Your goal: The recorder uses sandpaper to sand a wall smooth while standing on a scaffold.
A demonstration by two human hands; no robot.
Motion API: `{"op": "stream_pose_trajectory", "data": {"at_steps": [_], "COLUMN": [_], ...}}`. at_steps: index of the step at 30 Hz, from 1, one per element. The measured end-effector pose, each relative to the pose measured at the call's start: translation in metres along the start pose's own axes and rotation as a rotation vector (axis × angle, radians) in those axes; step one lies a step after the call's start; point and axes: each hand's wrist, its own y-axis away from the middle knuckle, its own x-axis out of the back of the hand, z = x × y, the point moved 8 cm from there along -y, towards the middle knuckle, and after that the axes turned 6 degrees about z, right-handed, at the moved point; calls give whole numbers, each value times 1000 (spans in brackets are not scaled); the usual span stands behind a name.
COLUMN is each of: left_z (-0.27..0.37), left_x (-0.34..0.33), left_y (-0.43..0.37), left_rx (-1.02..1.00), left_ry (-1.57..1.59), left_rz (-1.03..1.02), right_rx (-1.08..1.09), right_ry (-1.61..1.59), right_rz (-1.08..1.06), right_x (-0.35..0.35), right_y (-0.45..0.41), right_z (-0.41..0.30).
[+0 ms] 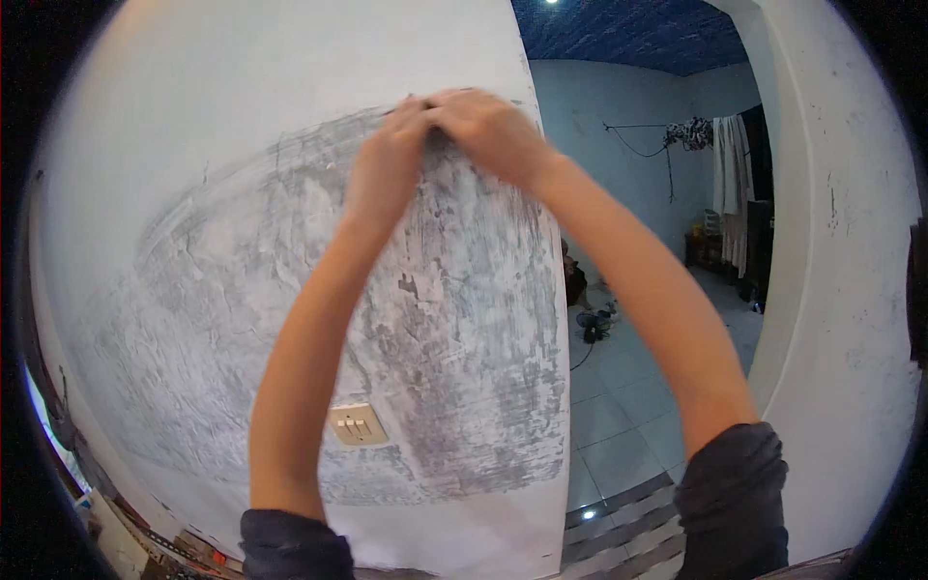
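Both arms reach up to a white wall (217, 72) with a large rough grey patch (464, 326). My left hand (388, 156) and my right hand (486, 134) meet at the patch's upper edge, fingertips together against the wall. Something dark shows just below the fingers, but blur and the hands hide what it is. Whether either hand grips it cannot be made out. A beige switch plate (359, 425) with several white switches sits lower on the wall, right of my left forearm.
Right of the wall's edge, a doorway opens on a room with a tiled floor (616, 420), a fan-like dark object (594, 325) and hanging cloths (731, 181). The door surround (834, 290) stands at the far right. Assorted items lie low at the left (123, 540).
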Motion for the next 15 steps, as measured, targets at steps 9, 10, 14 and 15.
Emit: {"op": "stream_pose_trajectory", "data": {"at_steps": [9,10,14,15], "left_z": [45,30,-29,-40], "left_x": [-41,-33,34,46], "left_y": [-18,-15,14,20], "left_rx": [-151,-95,-50,-40], "left_ry": [-29,-14,-110,-147], "left_rz": [29,7,-3,-29], "right_rx": [6,-34,-70,-55], "right_ry": [169,110,-71,-88], "right_rz": [-29,-26,12,55], "right_x": [35,27,-23,-33], "right_y": [39,31,-24,-34], "right_z": [32,25,-33,-45]}}
